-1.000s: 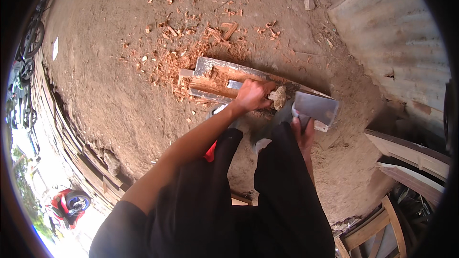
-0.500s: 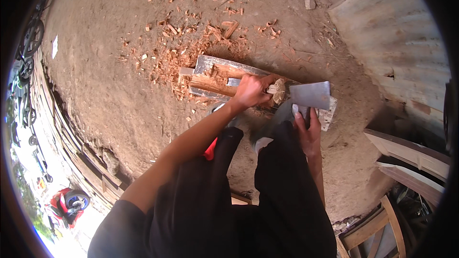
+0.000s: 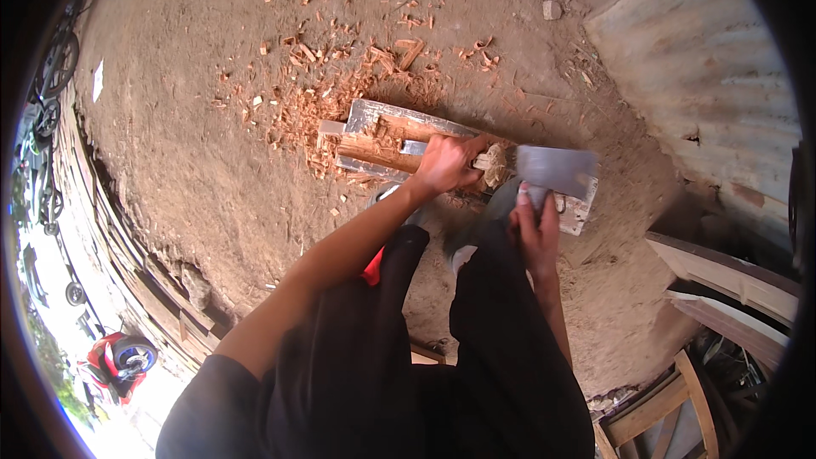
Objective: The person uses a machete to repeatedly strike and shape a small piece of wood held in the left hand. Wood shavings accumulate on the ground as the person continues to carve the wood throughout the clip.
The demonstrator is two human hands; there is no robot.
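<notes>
Forward since the earlier frames, our right hand (image 3: 537,236) grips the grey-headed tool (image 3: 557,172), fingers wrapped round its handle, the head just beside the chisel (image 3: 414,148). Our left hand (image 3: 448,163) is closed round that chisel, blade leftward, above the hollowed timber (image 3: 374,150); shavings (image 3: 297,117) lie beyond it.

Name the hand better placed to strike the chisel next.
Right, most likely: the right hand grips the broad grey-headed tool, its head near the frayed handle end of the chisel. The left hand is occupied gripping that chisel over the wood.
</notes>
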